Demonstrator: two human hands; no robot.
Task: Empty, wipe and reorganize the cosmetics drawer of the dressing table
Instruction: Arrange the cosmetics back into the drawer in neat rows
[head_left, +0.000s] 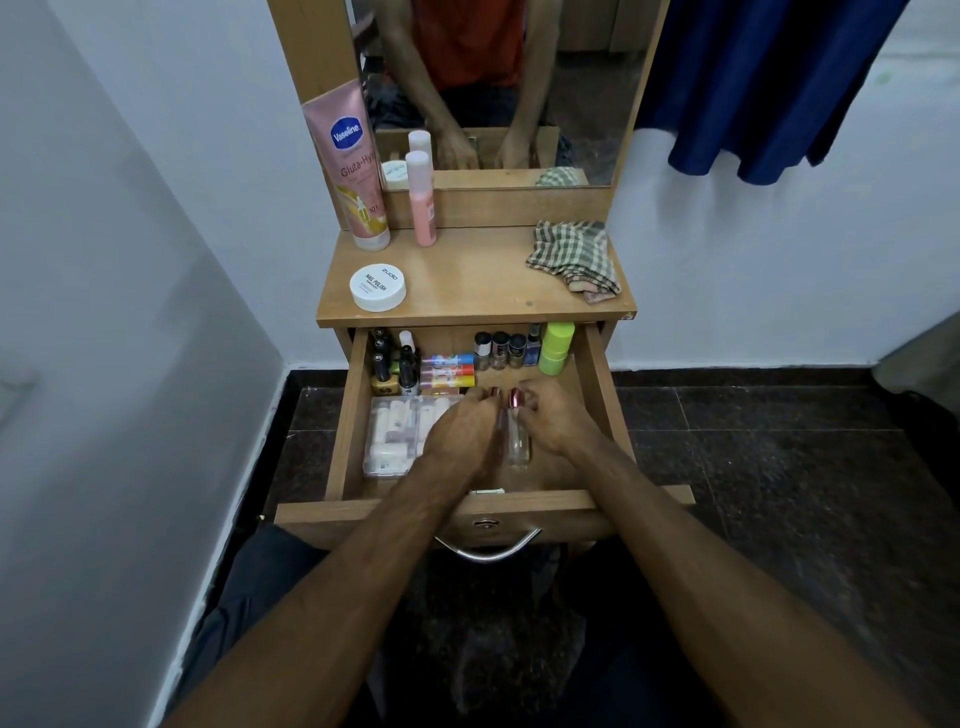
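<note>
The wooden drawer stands pulled out and holds cosmetics. Two clear glass bottles with rose-metal caps lie in its middle. My left hand curls over the left bottle, mostly hiding it. My right hand pinches the right bottle near its cap. A clear plastic box of small tubes lies at the left. Dark nail polish bottles, three bright lip balm sticks, small jars and a lime green container line the back.
On the table top are a pink Vaseline tube, a pink bottle, a white nail polish remover tub and a checked cloth. A mirror stands behind. A blue curtain hangs right.
</note>
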